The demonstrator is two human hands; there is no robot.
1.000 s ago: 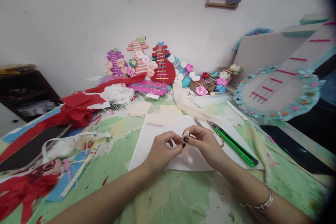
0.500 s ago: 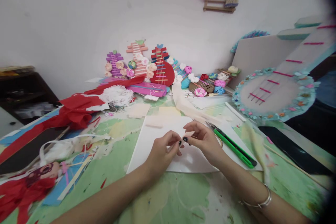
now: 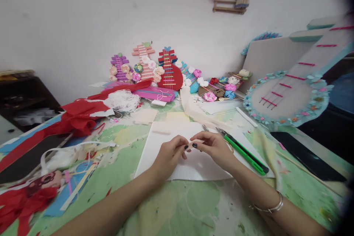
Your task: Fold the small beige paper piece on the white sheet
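Between my two hands, over a white board (image 3: 163, 155), is a small cream piece of paper (image 3: 197, 142). My left hand (image 3: 172, 155) pinches its left end between thumb and fingers. My right hand (image 3: 214, 149) grips the other end, thumb below and fingers curled above. Just right of my right hand lies a green utility knife (image 3: 246, 153) on the board. The gold-coloured handle of scissors (image 3: 230, 146) shows partly behind that hand. Another cream strip (image 3: 162, 131) rests near the board's far left corner.
A long cream crepe strip (image 3: 190, 108) stretches back from the board. Red crepe paper (image 3: 80, 114) and white thread (image 3: 123, 100) lie at left. Small craft lutes, one red (image 3: 171, 77), lean on the wall. A larger blue-edged lute (image 3: 282, 103) and a black phone (image 3: 306, 156) are at right.
My left hand has moved slightly up and right, closing its fingers on the cream paper's left end. My right hand has stayed nearly in place. The view has shifted a little.
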